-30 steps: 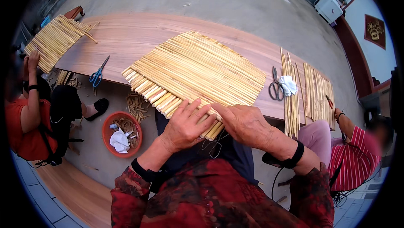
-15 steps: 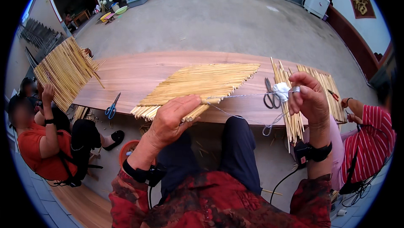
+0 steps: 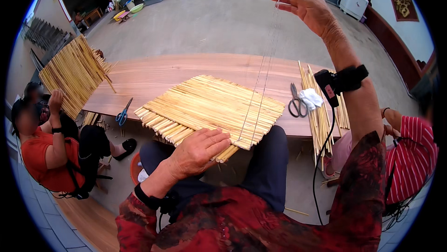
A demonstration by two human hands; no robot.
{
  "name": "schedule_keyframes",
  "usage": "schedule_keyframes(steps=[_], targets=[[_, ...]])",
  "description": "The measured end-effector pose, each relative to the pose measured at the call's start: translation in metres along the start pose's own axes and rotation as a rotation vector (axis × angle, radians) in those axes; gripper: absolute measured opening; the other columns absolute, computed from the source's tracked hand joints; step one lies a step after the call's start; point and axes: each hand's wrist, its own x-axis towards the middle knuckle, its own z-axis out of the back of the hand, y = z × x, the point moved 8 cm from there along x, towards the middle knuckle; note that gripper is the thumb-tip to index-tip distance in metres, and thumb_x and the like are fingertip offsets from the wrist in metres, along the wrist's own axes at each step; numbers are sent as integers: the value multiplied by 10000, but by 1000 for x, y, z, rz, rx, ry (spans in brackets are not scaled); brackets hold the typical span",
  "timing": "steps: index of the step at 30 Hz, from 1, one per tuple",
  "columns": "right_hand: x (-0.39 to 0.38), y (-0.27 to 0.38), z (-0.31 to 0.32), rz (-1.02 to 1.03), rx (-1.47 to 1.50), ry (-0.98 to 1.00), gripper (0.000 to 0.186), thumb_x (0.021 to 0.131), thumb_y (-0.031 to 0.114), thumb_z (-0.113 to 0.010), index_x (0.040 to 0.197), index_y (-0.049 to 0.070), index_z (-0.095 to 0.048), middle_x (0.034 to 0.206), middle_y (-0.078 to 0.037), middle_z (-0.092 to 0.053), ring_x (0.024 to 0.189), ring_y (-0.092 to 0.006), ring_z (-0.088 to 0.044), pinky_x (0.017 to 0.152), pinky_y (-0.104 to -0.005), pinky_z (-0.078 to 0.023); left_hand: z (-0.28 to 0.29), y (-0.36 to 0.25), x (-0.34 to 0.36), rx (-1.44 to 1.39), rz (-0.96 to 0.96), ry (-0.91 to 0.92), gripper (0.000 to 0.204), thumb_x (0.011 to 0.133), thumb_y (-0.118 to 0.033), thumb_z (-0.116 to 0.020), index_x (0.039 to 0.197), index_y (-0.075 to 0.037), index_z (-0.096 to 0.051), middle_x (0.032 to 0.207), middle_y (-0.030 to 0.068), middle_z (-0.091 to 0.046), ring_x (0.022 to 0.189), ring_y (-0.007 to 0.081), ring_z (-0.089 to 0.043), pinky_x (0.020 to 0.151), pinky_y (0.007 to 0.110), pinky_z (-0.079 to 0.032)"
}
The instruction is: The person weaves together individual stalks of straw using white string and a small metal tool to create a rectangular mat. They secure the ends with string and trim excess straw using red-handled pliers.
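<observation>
My left hand (image 3: 198,152) lies over the near edge of a mat of pale yellow sticks (image 3: 209,105), its fingers on top and its thumb side hidden. Grey thread (image 3: 259,89) rises in two taut strands from the mat's near right corner to my right hand (image 3: 305,7), raised high beyond the table. Those right fingers are partly stretched, with the thread caught at their tips; a silvery band shows on one finger. Whether a needle is there is too small to tell. The mat rests partly on the table and partly over my lap.
On the wooden table (image 3: 186,66) lie blue-handled scissors (image 3: 123,116) at left, and dark scissors (image 3: 297,103), a white cloth (image 3: 310,98) and loose sticks (image 3: 318,126) at right. People sit at both sides, the left one by another stick mat (image 3: 74,77). A red basket (image 3: 135,168) stands below.
My right hand has swung up and away, drawing the thread from a slack loop into long taut strands. The mat has turned and shifted toward me, with my left hand still on its edge.
</observation>
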Motion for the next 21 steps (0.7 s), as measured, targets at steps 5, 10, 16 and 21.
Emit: schedule_keyframes(steps=[5, 10, 16, 21], targets=[[8, -22, -22, -20, 131, -74, 581, 808, 265, -593, 1264, -1, -351, 1184, -201, -478, 1000, -287, -564, 787, -317, -508, 18, 0, -8, -48, 67, -108, 517, 584, -74, -678, 1071, -3, -517, 1088, 127, -550, 991, 293, -538, 843, 382, -427], [4, 79, -38, 100, 745, -36, 388, 795, -32, -538, 1128, -120, -360, 1131, -303, -412, 999, -294, -541, 731, -206, -549, 26, 5, 1, -39, 144, -160, 446, 638, -98, -694, 1047, 1, -545, 1048, 153, -578, 975, 305, -560, 827, 382, -450], [-86, 169, -29, 111, -165, 358, 401, 876, 173, -475, 1231, 5, -398, 1192, -221, -464, 990, -289, -564, 715, -304, -529, 33, 21, 21, -45, 162, -287, 464, 631, -87, -688, 1055, 3, -521, 1048, 156, -562, 974, 304, -549, 821, 373, -444], [-75, 171, -57, 144, -131, 357, 446, 853, 104, -457, 1253, -42, -325, 1159, -228, -468, 984, -296, -556, 747, -331, -515, 21, 15, 28, -27, 104, -268, 474, 612, -75, -683, 1044, 1, -504, 1052, 145, -547, 971, 296, -537, 810, 367, -432]])
